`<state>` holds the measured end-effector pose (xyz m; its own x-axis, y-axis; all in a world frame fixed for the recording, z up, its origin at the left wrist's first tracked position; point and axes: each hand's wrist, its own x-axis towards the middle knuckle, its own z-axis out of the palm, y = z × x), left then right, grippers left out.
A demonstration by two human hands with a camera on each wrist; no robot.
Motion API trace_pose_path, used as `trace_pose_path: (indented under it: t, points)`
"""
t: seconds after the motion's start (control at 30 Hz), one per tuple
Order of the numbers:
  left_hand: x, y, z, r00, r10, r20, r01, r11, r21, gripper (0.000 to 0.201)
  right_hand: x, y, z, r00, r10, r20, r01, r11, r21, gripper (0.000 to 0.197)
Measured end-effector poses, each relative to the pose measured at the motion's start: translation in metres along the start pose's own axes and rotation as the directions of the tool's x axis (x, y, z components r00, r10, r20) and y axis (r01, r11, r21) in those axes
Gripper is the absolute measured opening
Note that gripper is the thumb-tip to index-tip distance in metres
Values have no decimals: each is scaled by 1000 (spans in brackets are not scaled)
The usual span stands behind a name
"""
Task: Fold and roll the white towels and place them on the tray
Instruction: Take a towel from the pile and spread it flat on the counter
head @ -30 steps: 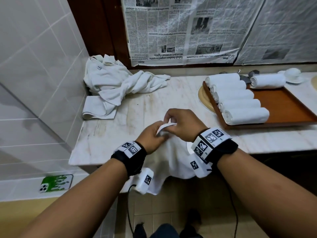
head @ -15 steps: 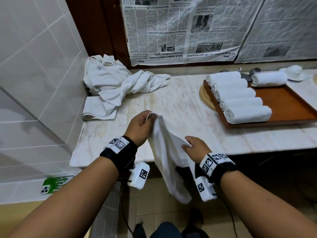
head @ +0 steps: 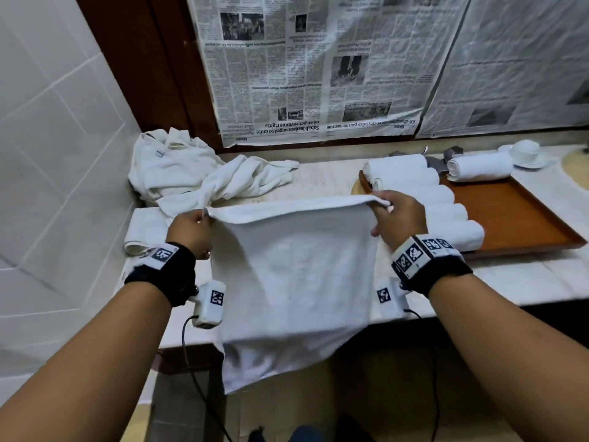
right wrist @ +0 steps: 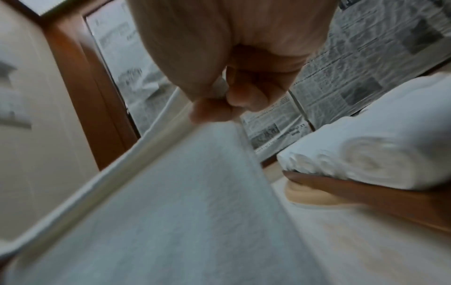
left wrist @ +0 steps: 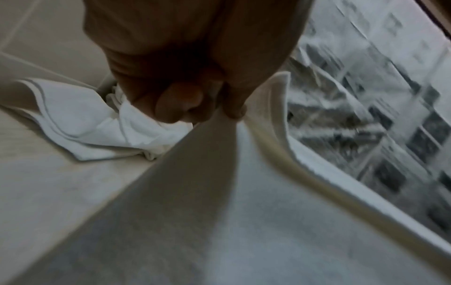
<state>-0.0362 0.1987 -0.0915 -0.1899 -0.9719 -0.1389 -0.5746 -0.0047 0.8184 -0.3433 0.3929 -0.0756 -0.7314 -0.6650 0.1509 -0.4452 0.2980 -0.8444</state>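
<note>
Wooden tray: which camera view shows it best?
The head view: the wooden tray appears nearly whole, with rolled towels on it. The right wrist view catches only its near edge, blurred. The left wrist view shows none.

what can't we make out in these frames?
- Head: towel and right hand hide the counter beneath and parts of the rolls.
- Head: right frame edge cuts off the tray and cup.
- Wrist views: motion blur; newspaper text unreadable.
- Left hand: fingertips in shadow.
</note>
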Motion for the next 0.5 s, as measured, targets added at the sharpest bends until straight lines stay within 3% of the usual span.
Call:
trace_pose_path:
  t: [0.1, 0.17, 0.3, 0.5]
  points:
    - [5, 31, 7, 981, -179, 72, 192, 891, -412, 24, 30, -15, 4, 996, 66, -57, -51, 970, 238, 10]
    - [8, 47, 12, 965, -233, 121, 261, 790, -555, 20, 48, -18, 7, 996, 86, -33, -70, 944, 322, 14]
    - [18, 64, 28, 966, -246, 77, 235, 720, -654, 19, 84, -16, 16, 993, 106, 54, -119, 874, 470, 18]
    - [33, 61, 58, 957, -289, 17, 217, 679, -702, 19, 117, 18, 43, 988, 136, 72, -153, 869, 470, 16]
